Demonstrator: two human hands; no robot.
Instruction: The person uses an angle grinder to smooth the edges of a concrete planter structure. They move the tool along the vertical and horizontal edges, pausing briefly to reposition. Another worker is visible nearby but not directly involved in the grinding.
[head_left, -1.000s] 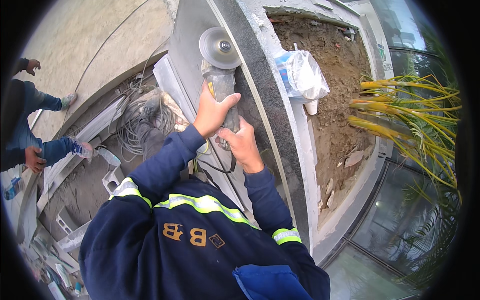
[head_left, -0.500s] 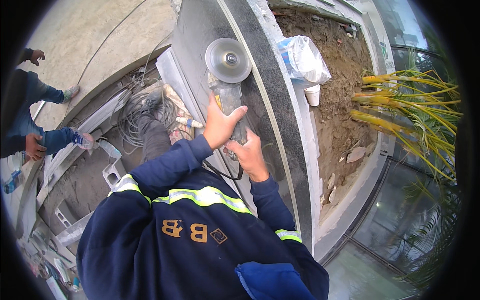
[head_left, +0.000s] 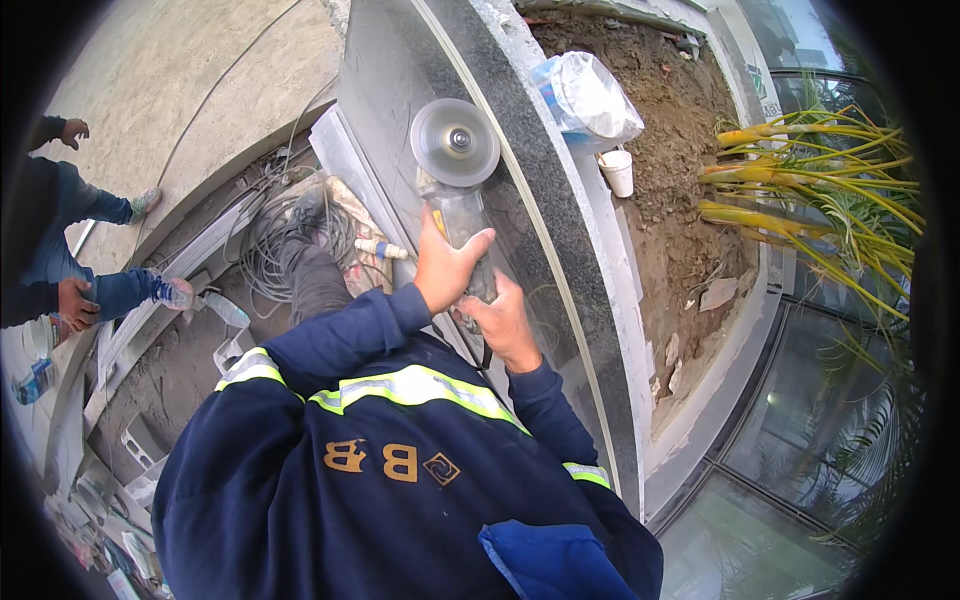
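Both of my hands hold an angle grinder (head_left: 462,212) over the dark polished stone slab. My left hand (head_left: 447,258) wraps the body behind the head, thumb across its top. My right hand (head_left: 504,322) grips the rear end, closer to me. The grinder's round disc (head_left: 455,142) points away from me, its face smooth and partly see-through. A pale line (head_left: 520,182) runs along the slab (head_left: 385,75), just right of the disc. I cannot tell whether the disc touches the stone.
Right of the slab, a white-and-blue plastic bag (head_left: 590,98) and a white cup (head_left: 617,172) stand by bare soil (head_left: 680,230) and yellow-stemmed plants (head_left: 760,173). Coiled cable (head_left: 262,250), a hollow block (head_left: 233,345) and a bottle (head_left: 228,310) lie left. Another person (head_left: 75,200) is at far left.
The disc has shifted slightly nearer to me, with both hands still on the grinder. The surroundings have shifted a little in view.
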